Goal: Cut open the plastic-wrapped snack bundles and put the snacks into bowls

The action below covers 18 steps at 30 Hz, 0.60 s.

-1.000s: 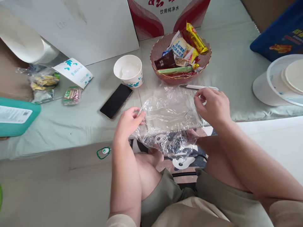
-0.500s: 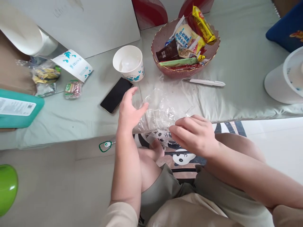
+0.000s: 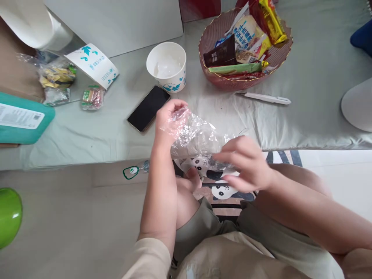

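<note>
A crumpled sheet of clear plastic wrap (image 3: pixel 197 137) is bunched between my hands at the near edge of the grey-green covered surface (image 3: pixel 87 131). My left hand (image 3: pixel 170 120) is closed on its left end, with wrap lying over the fingers. My right hand (image 3: pixel 247 164) is below and to the right, fingers curled against the wrap's lower right edge; it is slightly blurred. A black phone (image 3: pixel 148 108) lies just left of my left hand. A white paper bowl (image 3: pixel 167 71) stands behind it.
A pink bowl (image 3: pixel 209 42) full of wrapped snacks sits at the back, with a white pen-like tool (image 3: pixel 264 98) in front of it. Snack packets (image 3: pixel 58 77), a teal box (image 3: pixel 23 122), a white plate (image 3: pixel 359 104) and a green object (image 3: pixel 8 215) lie around. My knees are below.
The wrap went from spread flat to gathered into a crumpled bunch. My left hand closed on it and my right hand dropped from its far edge to its lower right. The camera tilted down.
</note>
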Tool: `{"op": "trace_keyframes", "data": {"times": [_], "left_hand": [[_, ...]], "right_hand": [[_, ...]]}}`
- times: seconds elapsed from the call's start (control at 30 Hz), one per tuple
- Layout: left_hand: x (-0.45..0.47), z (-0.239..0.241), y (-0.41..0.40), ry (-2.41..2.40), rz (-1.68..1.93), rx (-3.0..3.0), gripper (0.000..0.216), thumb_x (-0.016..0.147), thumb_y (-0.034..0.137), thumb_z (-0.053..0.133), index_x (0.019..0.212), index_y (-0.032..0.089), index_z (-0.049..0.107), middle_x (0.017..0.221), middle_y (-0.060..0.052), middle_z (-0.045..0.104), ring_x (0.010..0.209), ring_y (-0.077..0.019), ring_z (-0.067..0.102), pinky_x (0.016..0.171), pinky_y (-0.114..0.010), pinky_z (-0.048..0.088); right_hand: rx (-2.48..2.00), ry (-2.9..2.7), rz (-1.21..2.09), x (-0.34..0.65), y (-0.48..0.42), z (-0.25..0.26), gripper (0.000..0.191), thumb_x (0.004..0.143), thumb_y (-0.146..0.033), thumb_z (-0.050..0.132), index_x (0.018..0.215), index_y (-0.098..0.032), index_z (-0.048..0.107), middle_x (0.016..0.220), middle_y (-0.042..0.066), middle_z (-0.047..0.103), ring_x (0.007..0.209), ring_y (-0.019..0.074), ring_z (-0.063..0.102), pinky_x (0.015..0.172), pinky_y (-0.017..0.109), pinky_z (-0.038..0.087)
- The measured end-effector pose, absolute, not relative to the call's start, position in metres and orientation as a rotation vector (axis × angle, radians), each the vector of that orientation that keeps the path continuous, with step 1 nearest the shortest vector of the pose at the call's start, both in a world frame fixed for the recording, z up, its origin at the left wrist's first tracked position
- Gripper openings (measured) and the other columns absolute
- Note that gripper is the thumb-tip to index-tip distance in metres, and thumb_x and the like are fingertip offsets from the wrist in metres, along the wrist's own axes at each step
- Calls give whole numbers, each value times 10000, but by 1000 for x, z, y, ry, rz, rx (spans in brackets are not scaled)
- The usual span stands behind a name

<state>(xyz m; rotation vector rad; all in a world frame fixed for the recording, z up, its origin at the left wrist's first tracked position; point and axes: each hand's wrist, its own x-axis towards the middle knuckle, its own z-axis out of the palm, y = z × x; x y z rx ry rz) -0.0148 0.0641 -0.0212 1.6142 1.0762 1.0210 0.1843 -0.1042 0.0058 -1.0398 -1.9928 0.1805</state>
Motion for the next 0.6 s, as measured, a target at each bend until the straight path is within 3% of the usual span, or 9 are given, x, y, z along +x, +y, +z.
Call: {"op": "trace_keyframes", "data": {"times": [0.07,0.17,0.3,0.37,0.47,0.6], "left_hand": [[-17,-21,66,1049,1180,1455,121,806,242,752,835,228,636,764,20,662,704,-135,710,661,-250,547],[-25,-20,70,963,1252,1259,261,790,274,808,816,238,551,802,26,637,686,-121,697,644,-246,551],[-31,-15,73,944,1224,1121,431,692,255,884,782,235,464,864,27,652,657,-96,678,601,-224,548],[-29,-12,72,951,1210,1079,476,665,247,892,766,232,427,884,23,684,647,-92,688,585,-212,546],[-22,-7,65,931,1161,1069,493,698,288,880,771,237,395,882,10,729,678,-117,731,608,-221,576],[-15,-1,55,962,1122,1114,432,775,326,852,837,259,430,868,20,763,655,-128,741,581,-225,584]], "right_hand": [[-1125,-1743,214,210,-95,-2,344,1039,-416,428,1237,-274,671,1029,92,701,935,272,673,813,463,535],[-1355,-1559,374,246,-74,-26,485,924,-379,604,1408,-349,593,1307,101,669,1187,340,657,994,560,547],[-1266,-1532,764,266,-47,-49,710,859,-488,721,1516,-380,476,1480,86,607,1222,301,676,1068,537,563],[-1194,-1460,916,263,-39,-48,761,845,-583,742,1521,-398,445,1449,72,634,1152,267,701,996,484,608],[-1220,-1370,968,252,-37,-37,743,809,-596,808,1452,-397,494,1287,51,700,836,183,682,733,377,619],[-1413,-1261,811,242,-40,-21,334,806,-467,842,1025,-279,674,803,4,657,585,126,507,532,299,439]]}}
